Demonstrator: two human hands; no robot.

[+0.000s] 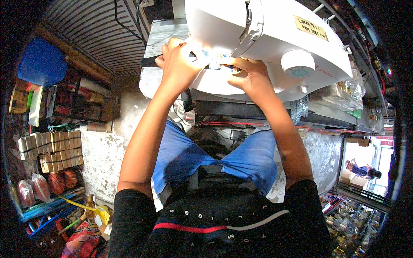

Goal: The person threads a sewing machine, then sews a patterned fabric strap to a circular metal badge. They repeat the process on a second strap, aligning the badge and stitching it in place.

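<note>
A white sewing machine (pixel 266 43) stands in front of me, with bright light around its needle area. My left hand (pixel 178 62) is at the left of the needle, fingers bent and closed; what they pinch is lost in glare. A black strap (pixel 150 61) runs out to the left from beneath that hand, and a black strap end (pixel 187 101) hangs over the table's front edge. My right hand (pixel 251 74) is closed at the right of the needle, thumb and forefinger at a small multicoloured piece (pixel 232 69). That piece is mostly hidden by the fingers.
The machine rests on a grey table (pixel 151 79). Black cables (pixel 122 23) hang at the back left. Plastic-wrapped goods (pixel 350 88) lie to the right. Left of me, stacked small boxes (pixel 56 146) and basketballs (pixel 57 183) sit on shelves. Packets (pixel 352 225) fill a rack at lower right.
</note>
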